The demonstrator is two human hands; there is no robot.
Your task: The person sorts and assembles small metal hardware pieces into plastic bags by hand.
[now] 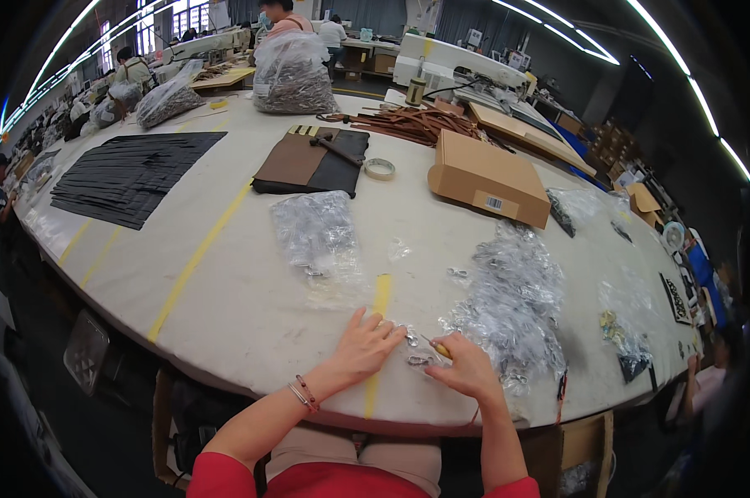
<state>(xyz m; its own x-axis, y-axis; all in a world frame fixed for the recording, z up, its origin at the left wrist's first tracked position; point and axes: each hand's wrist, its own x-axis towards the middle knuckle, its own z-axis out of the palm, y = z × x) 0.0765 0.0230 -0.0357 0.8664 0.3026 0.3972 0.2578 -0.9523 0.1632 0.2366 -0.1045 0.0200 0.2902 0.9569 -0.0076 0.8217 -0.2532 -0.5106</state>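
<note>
My right hand (468, 367) is closed round a small awl-like tool with a yellow handle (442, 351), its thin metal tip pointing left. My left hand (365, 347) lies on the table with its fingers stretched out, across a yellow stripe. Just past its fingertips is a small silver metal clasp (411, 339); whether the fingers touch it I cannot tell. More small silver metal pieces (421, 360) lie between the hands. Beyond my right hand spreads a big heap of clear bags with metal pieces (516, 299).
Further off lie a clear plastic bag pile (317, 232), a cardboard box (489, 176), a tape roll (380, 169), a brown and black leather panel with a hammer (309, 162), and black strips (138, 174). At right sits a bag of small parts (624, 328). Other people work in the background.
</note>
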